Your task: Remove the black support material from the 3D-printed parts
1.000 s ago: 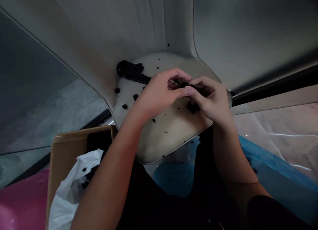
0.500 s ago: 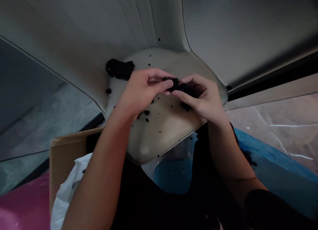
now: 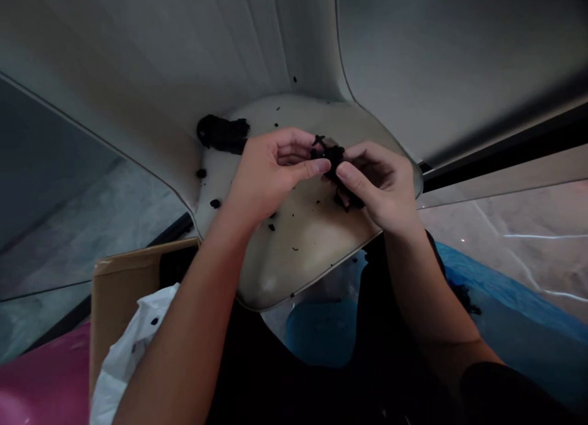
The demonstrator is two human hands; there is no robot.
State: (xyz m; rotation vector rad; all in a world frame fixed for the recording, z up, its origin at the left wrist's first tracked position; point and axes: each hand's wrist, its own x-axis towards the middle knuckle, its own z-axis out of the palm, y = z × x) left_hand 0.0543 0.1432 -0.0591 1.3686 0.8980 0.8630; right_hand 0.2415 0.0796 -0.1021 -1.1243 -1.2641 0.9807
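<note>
Both hands pinch one ragged black piece (image 3: 331, 160) above a pale, smooth, tray-like surface (image 3: 312, 247). My left hand (image 3: 280, 161) has its thumb and fingers closed on the left side of the piece. On the right side, my right hand (image 3: 381, 177) grips it with thumb and curled fingers; dark strands hang beneath. A longer black bundle (image 3: 223, 133) lies at the upper left of the surface. Small black scraps, one of them a round bit (image 3: 215, 203), are scattered about.
At the lower left stands a cardboard box (image 3: 122, 290) with a white plastic liner (image 3: 151, 327), beside a pink object (image 3: 50, 376). Blue plastic (image 3: 509, 296) holding dark bits is at the lower right. A blue container (image 3: 321, 333) shows below the pale surface.
Both hands have shifted slightly right and down. The black piece between them is turned, with a thin strand now sticking up. My left thumb sits farther right on it.
</note>
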